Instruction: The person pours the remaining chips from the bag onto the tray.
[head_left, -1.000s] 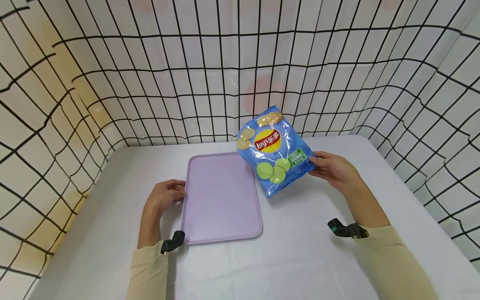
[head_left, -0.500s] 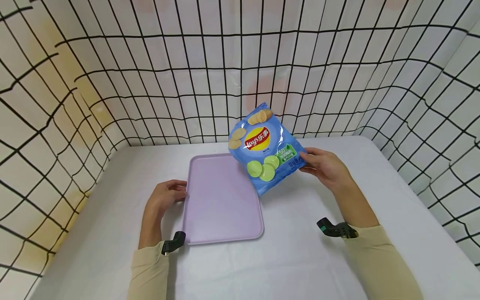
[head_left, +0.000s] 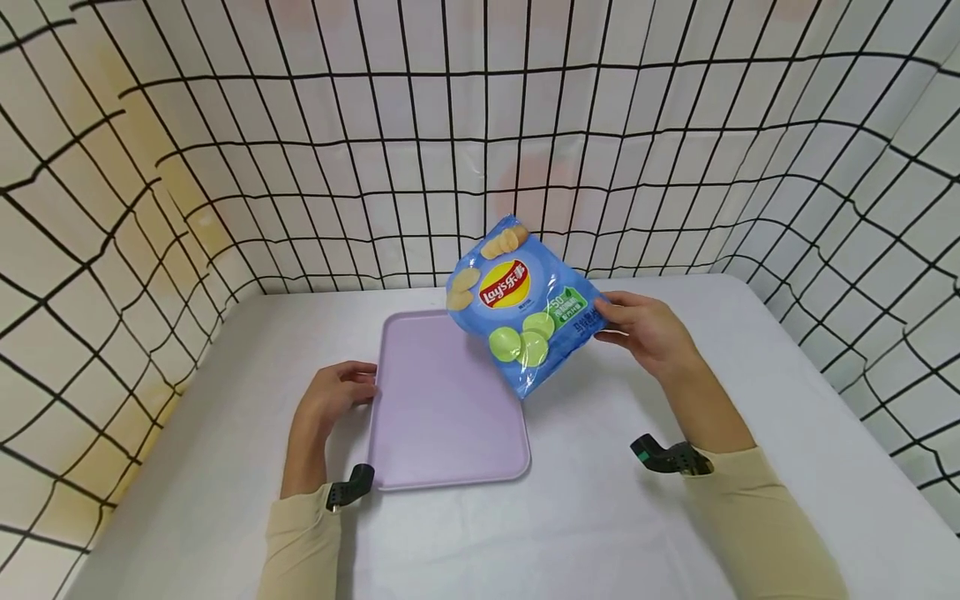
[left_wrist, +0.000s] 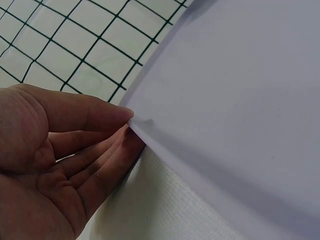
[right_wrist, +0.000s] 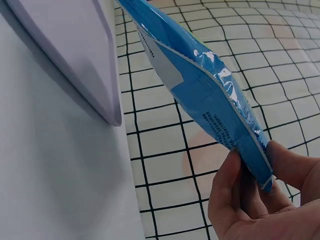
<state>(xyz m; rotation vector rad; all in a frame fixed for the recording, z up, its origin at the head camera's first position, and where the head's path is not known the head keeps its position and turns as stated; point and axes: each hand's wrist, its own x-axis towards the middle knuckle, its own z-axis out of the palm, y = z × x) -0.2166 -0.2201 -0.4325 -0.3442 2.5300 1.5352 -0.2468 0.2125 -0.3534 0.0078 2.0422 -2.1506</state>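
Note:
A blue bag of Lay's potato chips (head_left: 517, 279) is tilted in the air, overlapping the upper right part of the tray in the head view. My right hand (head_left: 651, 335) pinches its lower right corner; in the right wrist view the thumb is on one side of the bag (right_wrist: 200, 95) and fingers are on the other. The pale purple rectangular tray (head_left: 450, 425) lies on the table. At its left edge is my left hand (head_left: 333, 398); the left wrist view shows the thumb on the rim of the tray (left_wrist: 215, 100) and the fingers below it.
A white cloth covers the table (head_left: 592, 517). Black wire grid panels (head_left: 480, 137) stand along the back and both sides, with pale sheeting behind them. Each wrist wears a small black camera mount (head_left: 671, 457).
My right hand has carried the chip bag to the left, further over the tray's upper right corner. My left hand has stayed at the tray's edge.

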